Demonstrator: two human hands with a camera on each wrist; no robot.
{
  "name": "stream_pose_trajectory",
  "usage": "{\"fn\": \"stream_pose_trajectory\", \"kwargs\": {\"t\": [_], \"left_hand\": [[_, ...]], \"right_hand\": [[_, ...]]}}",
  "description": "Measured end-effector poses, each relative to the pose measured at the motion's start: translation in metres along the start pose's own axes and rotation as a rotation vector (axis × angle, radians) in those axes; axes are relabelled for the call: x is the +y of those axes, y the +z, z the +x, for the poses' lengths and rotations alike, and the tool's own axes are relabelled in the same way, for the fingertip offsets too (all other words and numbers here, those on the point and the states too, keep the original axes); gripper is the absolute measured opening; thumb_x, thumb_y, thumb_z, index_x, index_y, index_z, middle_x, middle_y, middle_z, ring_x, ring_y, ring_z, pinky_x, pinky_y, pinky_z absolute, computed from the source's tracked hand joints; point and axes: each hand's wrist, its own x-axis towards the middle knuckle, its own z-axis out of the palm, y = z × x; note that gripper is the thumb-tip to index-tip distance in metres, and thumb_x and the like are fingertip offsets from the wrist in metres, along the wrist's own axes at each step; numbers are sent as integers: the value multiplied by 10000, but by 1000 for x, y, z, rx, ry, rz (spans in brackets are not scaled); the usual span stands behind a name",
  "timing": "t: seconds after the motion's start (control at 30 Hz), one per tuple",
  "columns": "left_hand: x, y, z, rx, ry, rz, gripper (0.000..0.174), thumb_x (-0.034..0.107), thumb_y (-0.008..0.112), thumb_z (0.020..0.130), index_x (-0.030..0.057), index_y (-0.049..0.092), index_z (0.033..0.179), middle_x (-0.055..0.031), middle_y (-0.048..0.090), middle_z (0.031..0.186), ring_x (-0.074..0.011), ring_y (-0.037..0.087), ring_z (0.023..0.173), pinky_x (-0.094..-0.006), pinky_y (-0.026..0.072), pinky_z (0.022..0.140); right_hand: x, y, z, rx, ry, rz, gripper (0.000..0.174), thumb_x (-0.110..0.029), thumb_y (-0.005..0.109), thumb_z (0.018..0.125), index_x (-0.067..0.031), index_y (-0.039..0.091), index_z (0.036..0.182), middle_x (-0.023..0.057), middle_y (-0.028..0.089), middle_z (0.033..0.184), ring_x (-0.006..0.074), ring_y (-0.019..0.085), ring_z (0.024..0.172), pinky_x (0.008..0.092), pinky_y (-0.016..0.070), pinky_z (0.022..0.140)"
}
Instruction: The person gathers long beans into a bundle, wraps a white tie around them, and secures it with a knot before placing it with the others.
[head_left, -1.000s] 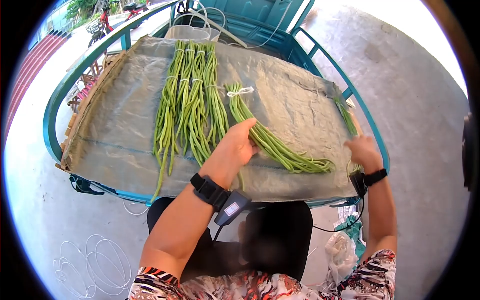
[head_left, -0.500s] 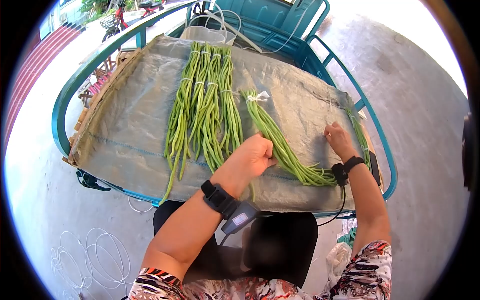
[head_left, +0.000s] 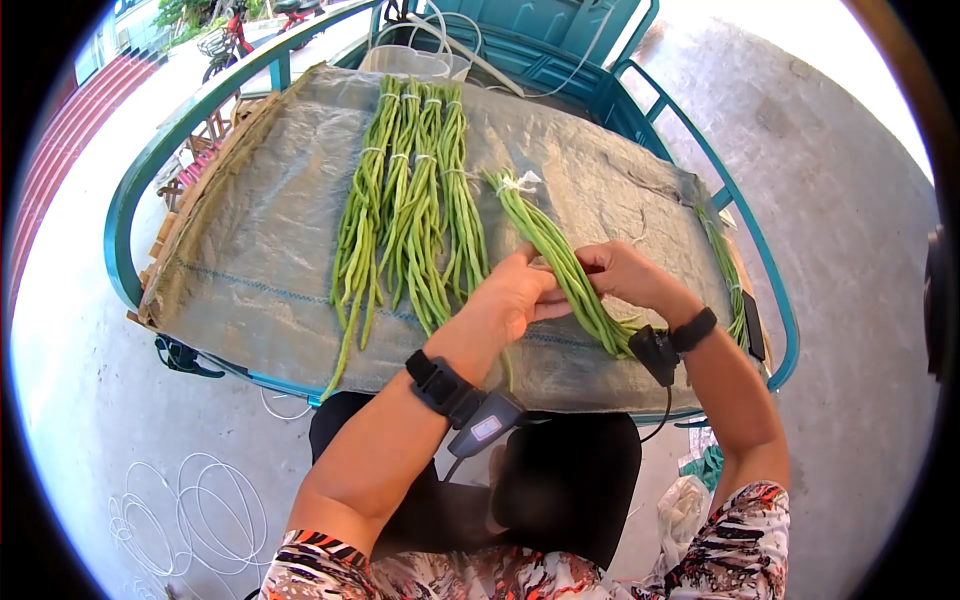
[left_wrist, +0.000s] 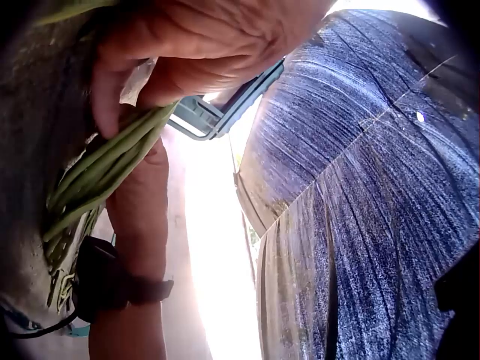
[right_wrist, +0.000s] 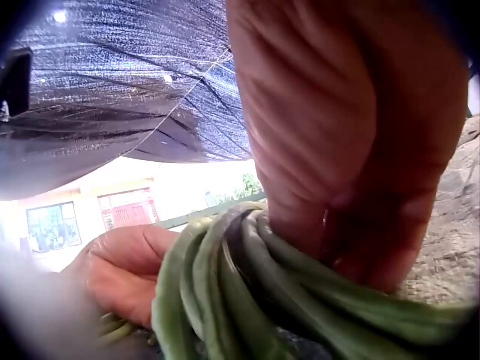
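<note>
A bundle of long beans [head_left: 535, 235], bound near its top with a white tie [head_left: 519, 183], lies slanted between my hands. My left hand [head_left: 515, 295] grips it around the middle from the left, its fingers reaching under the beans. From the right, my right hand [head_left: 630, 275] bends its fingers down onto the same stretch. In the right wrist view, a narrow band [right_wrist: 234, 244] crosses the curved beans beside those fingers; whether the fingertips also pinch a strand, I cannot tell. Several tied bean bundles [head_left: 405, 190] lie side by side to the left.
A grey-brown sheet [head_left: 265, 220] covers the cart bed, with blue-green rails [head_left: 125, 230] around it. Along the right edge lie a bunch of thin green stalks [head_left: 722, 255] and a flat black object [head_left: 753, 325]. Clear plastic tubs [head_left: 405, 62] stand at the back.
My right hand has moved left from the thin stalks at the right edge, across the sheet, to the bean bundle. My left hand has stayed by the bundle, its fingers now under it.
</note>
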Motion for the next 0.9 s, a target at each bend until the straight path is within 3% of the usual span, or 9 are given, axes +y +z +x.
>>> {"fn": "stream_pose_trajectory", "kwargs": {"t": [0.2,0.5,0.67,0.8,0.9], "left_hand": [[-12,-5,14,42,100,401,295,47,605,853,-36,523,1124,-140,614,1073,-239,657,933,-338,582,728],[-11,-1,7,100,213,581,268,-2,586,837,-62,523,1091,-158,624,1029,-243,673,839,-315,585,631],[-4,8,0,168,172,686,254,-36,573,816,-67,511,1061,-172,637,928,-235,677,722,-308,563,530],[-3,10,-7,233,151,806,133,-31,550,788,-63,506,909,-222,638,796,-300,657,633,-383,525,521],[-11,1,-7,294,337,1082,187,-10,549,759,-51,479,927,-254,624,792,-387,638,727,-432,517,646]], "right_hand": [[-5,1,1,-58,0,102,171,-100,632,858,-13,621,1005,-15,629,864,54,564,781,224,471,691],[12,3,4,-94,6,247,182,-54,613,873,-36,582,1052,-32,613,931,40,556,828,184,446,746],[7,5,0,-89,6,243,179,-70,618,870,-38,586,1043,-32,614,897,39,555,819,195,453,731],[-3,3,-10,-78,73,-54,184,-79,620,818,-34,600,996,-1,619,839,58,562,785,226,458,675],[12,-1,-17,21,15,-324,173,-92,613,782,-32,608,945,30,616,796,93,577,733,248,460,630]]}}
